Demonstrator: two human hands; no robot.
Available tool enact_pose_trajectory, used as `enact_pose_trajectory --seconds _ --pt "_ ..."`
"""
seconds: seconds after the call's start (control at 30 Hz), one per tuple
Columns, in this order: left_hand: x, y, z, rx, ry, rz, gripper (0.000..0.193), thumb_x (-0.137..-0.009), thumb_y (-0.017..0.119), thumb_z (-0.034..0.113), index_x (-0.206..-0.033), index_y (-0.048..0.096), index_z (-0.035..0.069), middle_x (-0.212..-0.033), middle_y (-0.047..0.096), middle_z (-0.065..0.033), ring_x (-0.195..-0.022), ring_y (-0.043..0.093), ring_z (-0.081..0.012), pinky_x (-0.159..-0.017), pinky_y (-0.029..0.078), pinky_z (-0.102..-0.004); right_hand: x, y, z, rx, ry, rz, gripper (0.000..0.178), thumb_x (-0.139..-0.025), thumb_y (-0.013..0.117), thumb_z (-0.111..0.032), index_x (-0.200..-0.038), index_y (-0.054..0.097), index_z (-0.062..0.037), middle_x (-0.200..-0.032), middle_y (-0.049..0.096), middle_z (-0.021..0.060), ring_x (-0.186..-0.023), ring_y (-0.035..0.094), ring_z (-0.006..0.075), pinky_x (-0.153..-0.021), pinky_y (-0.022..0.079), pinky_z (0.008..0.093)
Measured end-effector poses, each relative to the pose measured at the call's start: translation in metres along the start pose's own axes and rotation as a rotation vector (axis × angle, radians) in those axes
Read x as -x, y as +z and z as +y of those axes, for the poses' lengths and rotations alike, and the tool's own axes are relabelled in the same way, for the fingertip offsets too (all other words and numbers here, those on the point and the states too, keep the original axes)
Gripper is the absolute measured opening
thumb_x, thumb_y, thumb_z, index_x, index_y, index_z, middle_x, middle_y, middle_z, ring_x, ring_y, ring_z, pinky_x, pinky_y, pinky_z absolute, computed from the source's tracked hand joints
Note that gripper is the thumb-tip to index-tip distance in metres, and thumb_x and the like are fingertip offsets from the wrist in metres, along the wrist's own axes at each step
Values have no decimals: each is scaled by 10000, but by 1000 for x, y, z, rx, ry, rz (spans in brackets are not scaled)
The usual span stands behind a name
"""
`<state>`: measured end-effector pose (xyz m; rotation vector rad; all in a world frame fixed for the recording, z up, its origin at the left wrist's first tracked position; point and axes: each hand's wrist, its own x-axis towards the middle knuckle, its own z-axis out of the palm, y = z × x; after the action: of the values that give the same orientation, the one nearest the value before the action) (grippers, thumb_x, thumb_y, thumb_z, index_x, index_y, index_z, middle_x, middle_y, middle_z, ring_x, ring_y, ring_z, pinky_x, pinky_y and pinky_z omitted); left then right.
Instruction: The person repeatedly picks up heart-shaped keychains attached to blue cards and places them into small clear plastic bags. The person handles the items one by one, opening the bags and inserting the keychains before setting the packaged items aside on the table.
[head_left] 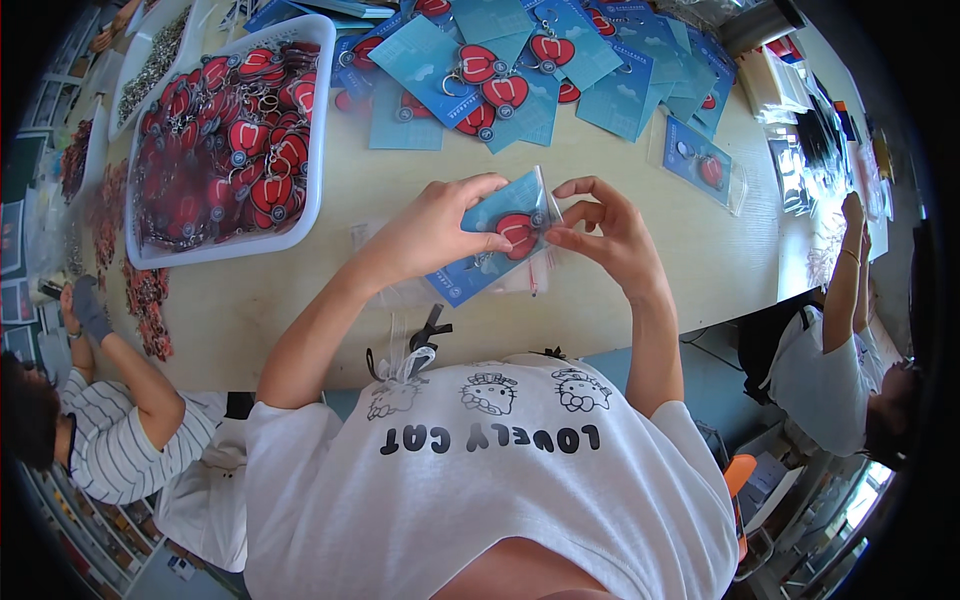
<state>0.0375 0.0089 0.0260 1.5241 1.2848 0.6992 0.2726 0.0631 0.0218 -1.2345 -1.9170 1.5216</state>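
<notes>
My left hand (pixel 430 228) grips a blue card (pixel 462 280) over the table, its thumb lying across the front. On the card sits a red heart-like keychain (pixel 517 236) with a small grey round tag. A clear plastic sleeve (pixel 544 195) shows along the card's right edge; how much of the card it covers is hard to make out. At that edge my right hand (pixel 612 238) has its thumb and fingers closed on the sleeve, next to the keychain. More clear plastic (pixel 535 275) lies beneath the card.
At left stands a white basket (pixel 318 150) full of red keychains. Blue cards (pixel 420 60) with keychains pile up at the back. One bagged card (pixel 697 165) lies right of the pile. A co-worker (pixel 130 430) sits at left, another (pixel 835 370) at right.
</notes>
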Motion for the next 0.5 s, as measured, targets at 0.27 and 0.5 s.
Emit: enact_pose_trajectory --seconds 0.27,0.5 --pt "-2 -4 0 64 -58 -40 533 -732 788 181 -1160 551 -30 -933 668 -142 -813 608 -143 -758 477 -296 -3 -1 6 -323 77 98 319 -786 766 -176 -1042 652 -23 -764 542 -32 -754 508 56 -744 431 202" --pt "-5 -2 -9 105 -26 -72 482 -736 784 192 -1105 568 -31 -940 673 -142 -816 622 -164 -775 477 -304 -13 4 -4 -437 49 -6 243 -875 684 -190 -1053 618 -39 -907 637 32 -856 551 82 -822 441 247"
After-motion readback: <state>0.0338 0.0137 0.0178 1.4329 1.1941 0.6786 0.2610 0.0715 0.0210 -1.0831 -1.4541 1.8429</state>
